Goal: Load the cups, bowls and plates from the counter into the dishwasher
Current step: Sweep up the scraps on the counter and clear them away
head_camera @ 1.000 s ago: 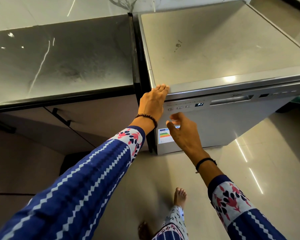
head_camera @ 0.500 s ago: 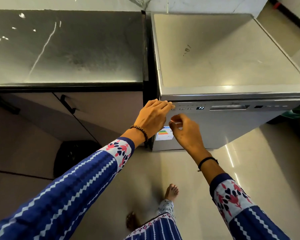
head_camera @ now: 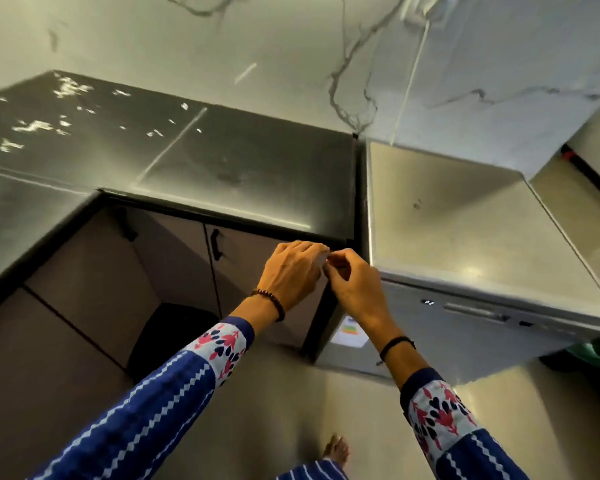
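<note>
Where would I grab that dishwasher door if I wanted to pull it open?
Take the long recessed handle in the top strip of the dishwasher door, from the front, fingers hooked into the slot. The shut door looks flat elsewhere, so that recess is likely the only hold.

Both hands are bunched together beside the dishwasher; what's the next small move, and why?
Probably reach the right hand to the handle recess and pull. The dishwasher is shut with its display lit, and the left hand meets the right off its corner, neither carrying a dish.
</note>
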### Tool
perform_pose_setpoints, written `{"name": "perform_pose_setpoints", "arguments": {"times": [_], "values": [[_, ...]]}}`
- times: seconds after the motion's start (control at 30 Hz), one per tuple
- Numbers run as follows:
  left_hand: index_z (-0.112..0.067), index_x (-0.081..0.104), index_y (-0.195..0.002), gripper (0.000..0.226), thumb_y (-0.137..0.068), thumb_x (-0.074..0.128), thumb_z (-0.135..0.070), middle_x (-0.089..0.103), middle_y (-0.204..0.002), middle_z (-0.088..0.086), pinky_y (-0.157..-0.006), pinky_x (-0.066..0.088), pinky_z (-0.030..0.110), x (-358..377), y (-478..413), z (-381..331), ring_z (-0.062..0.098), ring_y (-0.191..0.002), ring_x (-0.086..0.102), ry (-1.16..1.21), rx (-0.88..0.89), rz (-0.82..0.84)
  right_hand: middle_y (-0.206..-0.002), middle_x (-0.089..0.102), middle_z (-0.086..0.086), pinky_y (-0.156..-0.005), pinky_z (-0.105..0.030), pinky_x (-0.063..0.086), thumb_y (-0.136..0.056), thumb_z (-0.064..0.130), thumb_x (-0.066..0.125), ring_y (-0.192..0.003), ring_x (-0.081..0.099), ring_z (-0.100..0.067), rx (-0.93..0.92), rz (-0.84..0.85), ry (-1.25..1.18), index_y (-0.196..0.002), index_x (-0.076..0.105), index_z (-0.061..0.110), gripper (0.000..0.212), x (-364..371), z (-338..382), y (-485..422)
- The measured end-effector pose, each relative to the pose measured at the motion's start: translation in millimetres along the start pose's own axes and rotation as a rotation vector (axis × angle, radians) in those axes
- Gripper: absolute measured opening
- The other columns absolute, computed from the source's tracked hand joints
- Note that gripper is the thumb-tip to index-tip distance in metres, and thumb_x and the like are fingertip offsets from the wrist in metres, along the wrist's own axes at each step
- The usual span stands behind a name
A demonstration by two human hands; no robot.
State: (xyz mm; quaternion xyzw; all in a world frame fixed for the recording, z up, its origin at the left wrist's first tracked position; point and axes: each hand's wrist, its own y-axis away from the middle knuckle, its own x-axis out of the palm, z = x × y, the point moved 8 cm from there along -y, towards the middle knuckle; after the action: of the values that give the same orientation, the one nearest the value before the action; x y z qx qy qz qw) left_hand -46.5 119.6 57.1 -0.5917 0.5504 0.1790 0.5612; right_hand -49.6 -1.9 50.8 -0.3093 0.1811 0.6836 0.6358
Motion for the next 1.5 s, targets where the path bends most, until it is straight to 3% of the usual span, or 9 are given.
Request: {"name": "perform_pose_setpoints", "arguments": {"times": [0.1,0.27,0.53,0.9,1.07,1.17,1.3,1.37,1.5], "values": [[-0.022,0.064,-0.117,0.032,-0.087,0.055,-0.026,0.068,-0.112,-0.001,-0.088,0.048,0.037,-31,1,36,0.021,-0.104,0.062,0.098,-0.194,-0.06,-0.101,0.073,-0.001,-0.071,0.002,0.042,-0.093,0.022,0.07,-0.088,0.066,-0.008,-0.081,-0.007,0.001,-0.112,0.068,0.011,0.022,13,34,-22],[-0.023,0.062,-0.122,0.034,-0.088,0.058,-0.023,0.066,-0.118,0.0,-0.096,0.045,0.034,-64,1,99,0.019,-0.111,0.059,0.187,-0.455,-0.121,-0.097,0.071,0.002,-0.074,-0.003,0.048,-0.093,0.021,0.07,-0.088,0.068,-0.006,-0.166,0.024,-0.048,-0.108,0.068,0.014,0.017,45,80,-60],[-0.023,0.06,-0.122,0.034,-0.089,0.056,-0.026,0.065,-0.121,0.0,-0.095,0.047,0.032,-81,-28,180,0.018,-0.109,0.06,0.131,-0.561,-0.132,-0.095,0.067,0.01,-0.064,-0.006,0.051,-0.094,0.026,0.068,-0.081,0.065,0.002,-0.271,0.13,-0.09,-0.106,0.066,0.02,0.014,114,119,-147],[-0.025,0.06,-0.122,0.035,-0.088,0.055,-0.024,0.063,-0.122,-0.005,-0.096,0.046,0.036,-84,-72,325,0.015,-0.115,0.056,0.042,-0.801,-0.097,-0.099,0.066,0.01,-0.067,-0.008,0.05,-0.094,0.026,0.068,-0.087,0.064,0.001,-0.325,0.322,-0.179,-0.109,0.065,0.018,0.017,230,169,-293],[-0.025,0.059,-0.123,0.035,-0.089,0.055,-0.023,0.061,-0.124,-0.007,-0.099,0.043,0.033,-93,-70,371,0.014,-0.116,0.055,0.005,-0.899,-0.122,-0.106,0.068,0.007,-0.088,-0.03,0.054,-0.092,0.027,0.067,-0.101,0.064,-0.009,-0.35,0.416,-0.154,-0.114,0.066,0.017,0.024,276,186,-332],[-0.028,0.054,-0.13,0.04,-0.09,0.054,-0.029,0.056,-0.134,-0.008,-0.108,0.034,0.033,-98,-62,405,0.012,-0.126,0.049,-0.062,-0.964,-0.076,-0.117,0.068,0.002,-0.09,-0.02,0.043,-0.092,0.026,0.068,-0.109,0.061,-0.011,-0.372,0.471,-0.105,-0.118,0.065,0.014,0.029,306,203,-351],[-0.028,0.038,-0.145,0.053,-0.094,0.049,-0.039,0.031,-0.155,-0.006,-0.119,0.01,0.037,-98,-48,450,0.011,-0.146,0.021,-0.061,-1.058,0.068,-0.129,0.064,-0.004,-0.089,-0.016,0.036,-0.092,0.026,0.068,-0.118,0.059,-0.019,-0.374,0.545,-0.019,-0.127,0.06,0.012,0.039,347,216,-368],[-0.028,0.031,-0.149,0.06,-0.094,0.048,-0.043,0.022,-0.159,-0.005,-0.12,0.006,0.04,-99,-45,474,0.013,-0.148,0.013,-0.048,-1.082,0.125,-0.144,0.055,-0.008,-0.098,-0.018,0.035,-0.093,0.027,0.068,-0.133,0.05,-0.02,-0.366,0.581,0.013,-0.135,0.056,0.01,0.047,369,219,-378],[-0.029,0.015,-0.153,0.075,-0.091,0.047,-0.057,0.002,-0.163,0.0,-0.119,-0.003,0.05,-97,-42,528,0.019,-0.149,-0.003,-0.029,-1.098,0.259,-0.166,0.013,-0.014,-0.121,-0.036,0.017,-0.097,0.036,0.062,-0.154,0.007,-0.025,-0.312,0.617,0.141,-0.15,0.035,0.006,0.067,414,223,-403]]}}
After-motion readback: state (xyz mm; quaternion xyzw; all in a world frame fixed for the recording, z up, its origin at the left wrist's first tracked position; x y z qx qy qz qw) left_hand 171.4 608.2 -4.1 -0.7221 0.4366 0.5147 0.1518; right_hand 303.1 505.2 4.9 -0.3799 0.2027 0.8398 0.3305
